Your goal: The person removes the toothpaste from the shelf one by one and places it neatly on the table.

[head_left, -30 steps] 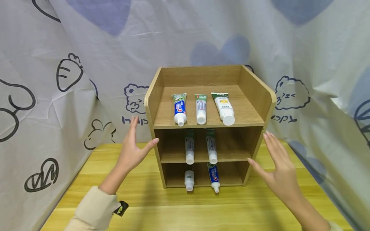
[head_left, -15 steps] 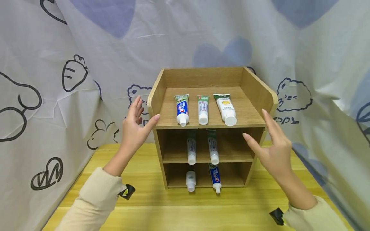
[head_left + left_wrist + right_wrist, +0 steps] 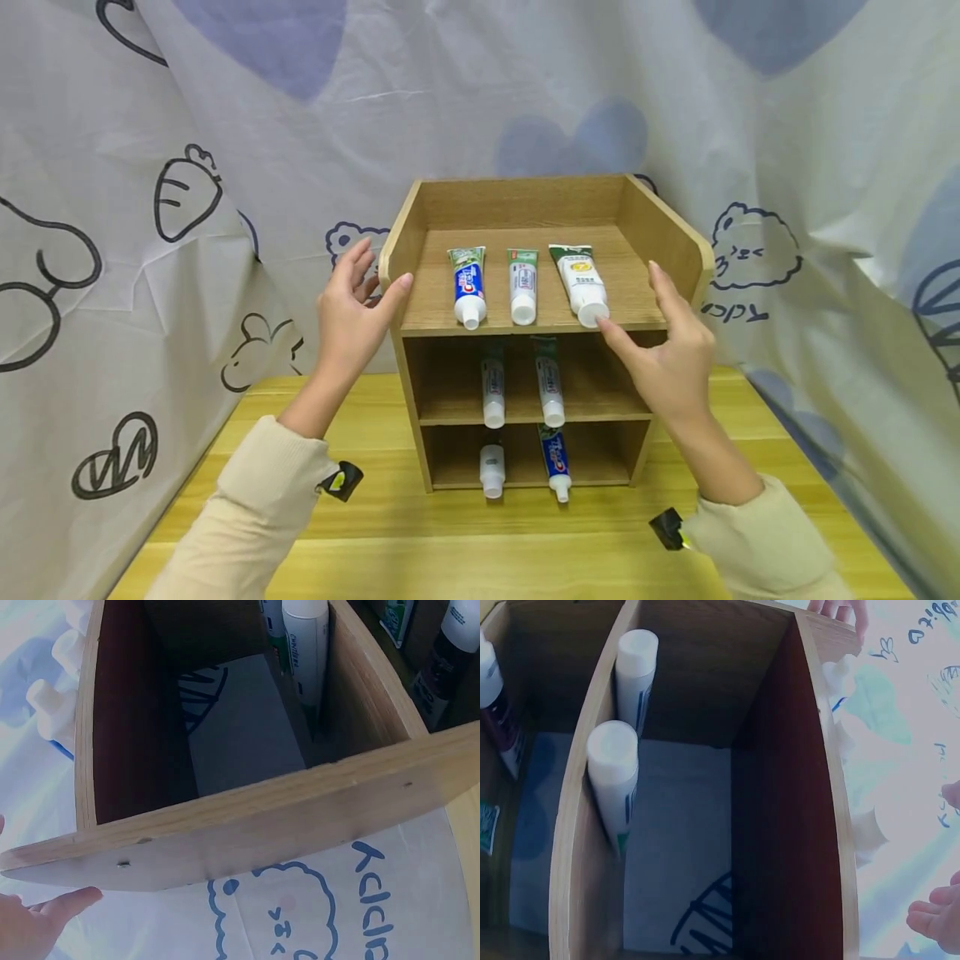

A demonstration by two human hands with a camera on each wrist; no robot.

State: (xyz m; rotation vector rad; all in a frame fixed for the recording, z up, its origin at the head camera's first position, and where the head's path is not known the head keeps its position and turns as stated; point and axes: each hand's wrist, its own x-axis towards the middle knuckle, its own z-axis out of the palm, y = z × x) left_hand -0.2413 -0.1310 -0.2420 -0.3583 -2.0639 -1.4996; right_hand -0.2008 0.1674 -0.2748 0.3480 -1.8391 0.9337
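Observation:
A wooden three-tier shelf [image 3: 525, 193] bears toothpaste tubes, caps forward. On its top lie a blue-and-white tube [image 3: 469, 287], a small green-and-white tube [image 3: 522, 287] and a larger white tube [image 3: 582, 279] with a dark green end. My right hand [image 3: 675, 358] reaches over the top's front right, fingers spread. Its thumb tip overlaps the larger tube's cap in the head view; the right wrist view shows fingers [image 3: 934, 915] apart from the white cap [image 3: 868, 834]. Beside the left side panel [image 3: 300, 806], my left hand [image 3: 348, 325] hovers with fingers spread, holding nothing.
Two white tubes [image 3: 550, 387] lie on the middle shelf. Below them are a white-capped tube [image 3: 492, 471] and a blue tube [image 3: 556, 458], their caps jutting past the front edge. A yellow wooden table [image 3: 480, 550] carries the shelf; patterned cloth [image 3: 480, 83] hangs around it.
My right hand has risen and moved left, from outside the right panel to the larger white tube on top. My left hand has risen slightly beside the left panel. The tubes have stayed put.

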